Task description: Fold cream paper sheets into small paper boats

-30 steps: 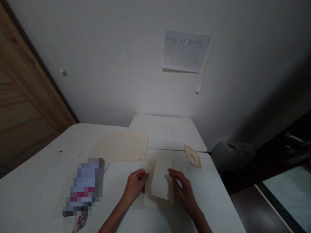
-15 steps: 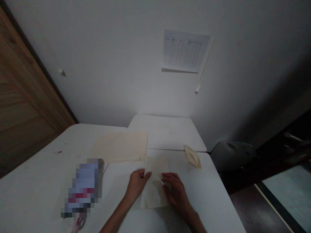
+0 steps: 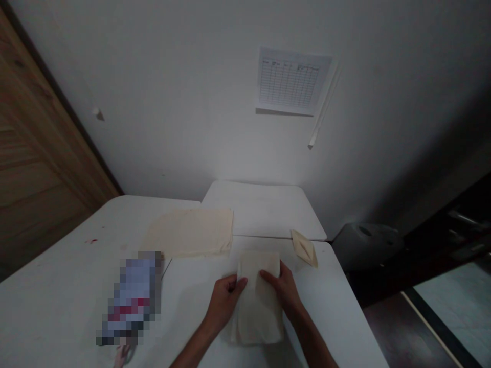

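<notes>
A person's two bare hands grip a pale cream, folded rectangular sheet of thin material [image 3: 259, 314] over a white tabletop [image 3: 333, 312], directly in front of the wearer. The left hand [image 3: 227, 295] pinches the left edge, thumb on the upper face and fingers curled in behind; the right hand [image 3: 286, 289] clasps the right edge, its thumb reaching inward across the face and its fingers mostly hidden. Both are closed to about the thickness of the sheet. A second layer shows along the left side, not quite flush with the top one; whether the sheet is paper or cloth, and whether it rests wholly on the surface, cannot be told.

The step in hand looks to be handling and squaring the folded layers. The next move would call for an even pinch on both sides, with the edges kept in line so that the layers do not slip or crease askew.

Beyond the left hand lies a flat stack of cream rectangular sheets [image 3: 192, 232]; beyond the right, a small tan folded piece with pointed ends [image 3: 304, 249]. At left sits a blue-grey object with a red band [image 3: 132, 289], its details obscured by pixelation.
</notes>
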### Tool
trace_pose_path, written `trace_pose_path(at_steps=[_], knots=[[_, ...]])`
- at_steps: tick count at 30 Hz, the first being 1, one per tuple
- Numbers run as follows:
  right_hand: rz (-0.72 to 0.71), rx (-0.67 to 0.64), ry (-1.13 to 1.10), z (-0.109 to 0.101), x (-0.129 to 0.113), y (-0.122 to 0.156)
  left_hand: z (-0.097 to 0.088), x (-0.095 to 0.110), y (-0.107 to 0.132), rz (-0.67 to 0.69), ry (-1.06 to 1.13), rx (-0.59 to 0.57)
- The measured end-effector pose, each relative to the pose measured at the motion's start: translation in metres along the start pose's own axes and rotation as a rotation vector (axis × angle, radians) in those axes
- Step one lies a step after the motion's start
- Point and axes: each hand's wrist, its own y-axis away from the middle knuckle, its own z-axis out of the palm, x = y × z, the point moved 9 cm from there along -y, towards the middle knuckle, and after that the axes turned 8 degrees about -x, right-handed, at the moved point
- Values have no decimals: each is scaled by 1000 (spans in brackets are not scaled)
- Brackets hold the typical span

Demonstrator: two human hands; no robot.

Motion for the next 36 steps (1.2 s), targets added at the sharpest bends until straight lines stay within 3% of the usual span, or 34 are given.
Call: trace_pose_path(at_steps=[9,27,36], knots=[[-6,6,97,1,-6,6,-27,15,-11,-13,10,194],[-1,28,137,2,-12,8,-28,26,-14,24,-70,189],[-8,-1,142,4,-13,11,-26,20,-17,17,-41,162]])
